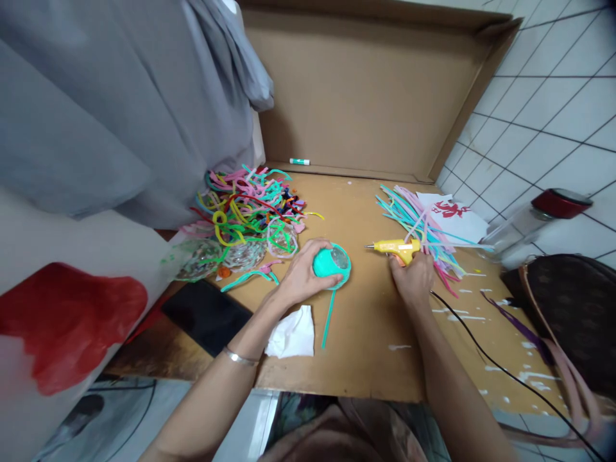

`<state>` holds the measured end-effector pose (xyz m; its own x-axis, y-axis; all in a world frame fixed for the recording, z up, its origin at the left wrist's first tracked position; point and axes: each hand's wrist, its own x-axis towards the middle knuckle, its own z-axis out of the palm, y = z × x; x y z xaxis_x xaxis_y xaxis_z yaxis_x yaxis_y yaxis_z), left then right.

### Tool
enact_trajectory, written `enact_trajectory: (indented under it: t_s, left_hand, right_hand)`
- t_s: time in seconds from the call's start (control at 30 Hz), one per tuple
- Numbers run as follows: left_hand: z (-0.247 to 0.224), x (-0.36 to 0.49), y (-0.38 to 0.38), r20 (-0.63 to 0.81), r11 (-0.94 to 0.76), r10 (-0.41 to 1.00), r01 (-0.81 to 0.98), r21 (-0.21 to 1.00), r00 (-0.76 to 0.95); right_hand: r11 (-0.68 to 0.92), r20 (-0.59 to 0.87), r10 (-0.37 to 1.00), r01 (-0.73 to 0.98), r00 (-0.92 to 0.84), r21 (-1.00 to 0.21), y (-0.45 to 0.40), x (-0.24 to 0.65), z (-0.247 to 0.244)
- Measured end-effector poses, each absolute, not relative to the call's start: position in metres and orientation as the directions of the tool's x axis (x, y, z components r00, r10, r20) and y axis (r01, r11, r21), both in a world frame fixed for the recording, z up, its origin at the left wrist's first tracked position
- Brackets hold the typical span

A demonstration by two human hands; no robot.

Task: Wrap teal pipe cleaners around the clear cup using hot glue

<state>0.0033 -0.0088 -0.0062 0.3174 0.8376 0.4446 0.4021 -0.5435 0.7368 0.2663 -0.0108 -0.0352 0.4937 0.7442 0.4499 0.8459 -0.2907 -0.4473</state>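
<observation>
Near the middle of the cardboard-covered table, my left hand [307, 273] is closed around a turquoise cup-like object [325, 265], with a greyish, shiny area showing at its top. A turquoise pipe cleaner strip [328, 319] runs from beneath it toward the table's front edge. To the right, my right hand [412, 279] grips a yellow glue gun [395, 247] by its handle, its metal nozzle pointing left toward the turquoise object, with a space between them. A black cord [476, 346] trails from the glue gun to the lower right.
A tangled heap of colourful pipe cleaners [245, 212] lies at left; a straight bundle [418, 221] lies at right. A white tissue [291, 333] and black tablet-like slab [206, 316] sit near the front. A glue stick [299, 162], glass bottle [524, 224] and brown bag [568, 314] stand around.
</observation>
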Motion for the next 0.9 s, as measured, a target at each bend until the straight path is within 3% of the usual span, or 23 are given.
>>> enact_trajectory:
  t_s: [0.23,0.5,0.6,0.67,0.73,0.8,0.9]
  left_hand:
    - [-0.007,0.004,-0.010,0.448,-0.546,0.837,0.415,0.728,0.314]
    - [-0.007,0.004,-0.010,0.460,-0.560,0.827,0.409,0.720,0.322]
    - [-0.007,0.004,-0.010,0.462,-0.561,0.827,0.420,0.714,0.320]
    - [-0.008,0.004,-0.009,0.463,-0.562,0.827,0.423,0.711,0.320]
    - [-0.008,0.005,-0.009,0.468,-0.565,0.824,0.410,0.716,0.319]
    - [-0.007,0.005,-0.009,0.469,-0.565,0.824,0.393,0.726,0.317]
    - [-0.005,0.005,-0.010,0.453,-0.548,0.835,0.394,0.738,0.314]
  right_hand:
    - [-0.354,0.437,0.787,0.899,0.436,-0.259,-0.011,0.267,-0.038]
    - [-0.355,0.381,0.844,0.925,0.378,-0.132,-0.015,0.262,-0.033]
    - [-0.332,0.439,0.830,0.937,0.344,-0.107,-0.020,0.256,-0.025]
    - [-0.210,0.537,0.796,0.959,0.281,-0.190,-0.023,0.249,-0.020]
    - [0.032,0.631,0.746,0.936,0.212,-0.352,-0.027,0.237,-0.017]
    - [0.295,0.678,0.715,0.805,0.170,-0.514,-0.029,0.220,-0.014]
    - [0.472,0.671,0.731,0.621,0.120,-0.625,-0.029,0.195,-0.005]
